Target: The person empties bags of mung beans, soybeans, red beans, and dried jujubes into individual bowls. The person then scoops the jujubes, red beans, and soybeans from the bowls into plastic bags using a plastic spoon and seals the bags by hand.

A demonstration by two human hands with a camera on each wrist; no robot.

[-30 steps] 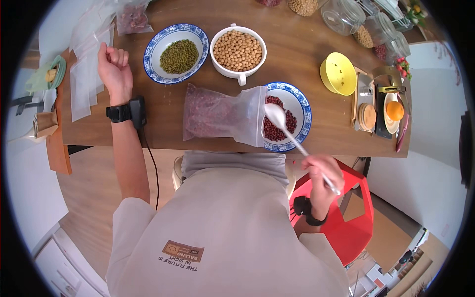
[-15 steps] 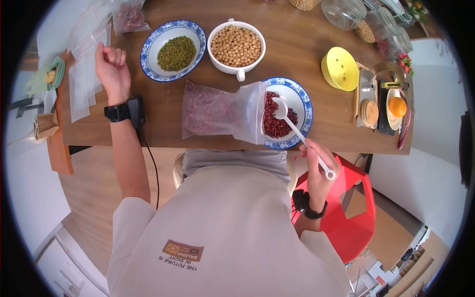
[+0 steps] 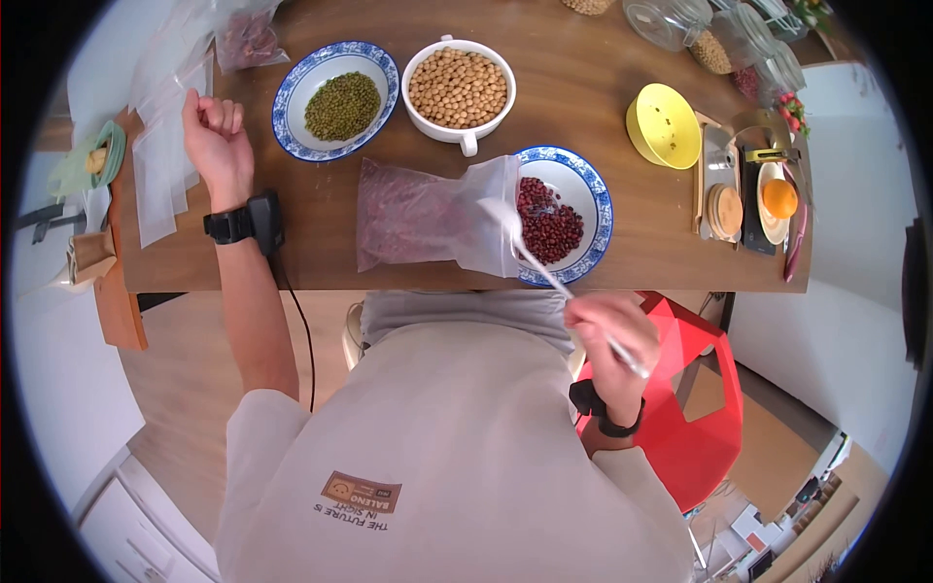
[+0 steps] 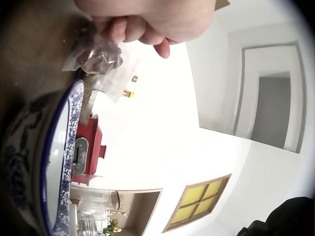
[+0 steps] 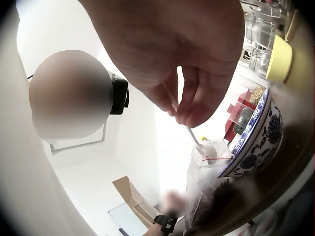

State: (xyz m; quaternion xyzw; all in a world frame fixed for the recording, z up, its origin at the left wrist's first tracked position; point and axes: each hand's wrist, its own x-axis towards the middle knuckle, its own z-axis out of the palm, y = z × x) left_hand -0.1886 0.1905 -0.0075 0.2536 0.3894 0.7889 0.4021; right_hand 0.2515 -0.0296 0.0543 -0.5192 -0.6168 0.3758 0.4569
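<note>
My right hand (image 3: 614,335) pinches the handle of a white spoon (image 3: 544,272), fingertips and thumb together in the right wrist view. The spoon's blurred bowl end overlaps the open mouth of a clear zip bag (image 3: 413,219). That bag lies on its side with dark red contents, its mouth at the rim of a blue-and-white bowl (image 3: 595,185). Dark red beans (image 3: 554,233) sit in this bowl. My left hand (image 3: 219,146) rests at the table's left, palm up with fingers loosely curled, holding nothing. Beside it stands a patterned bowl (image 3: 284,112) of green beans (image 3: 342,105).
A two-handled white bowl (image 3: 468,146) of chickpeas stands behind the bag. To the right are a yellow bowl (image 3: 664,126), a plate with an orange (image 3: 779,199), and glass jars (image 3: 743,39). Flat plastic bags (image 3: 160,185) lie at the left edge.
The spoon dipped into the red beans, then moved left from the bowl to the bag's mouth with my right hand. My left hand stays where it was.
</note>
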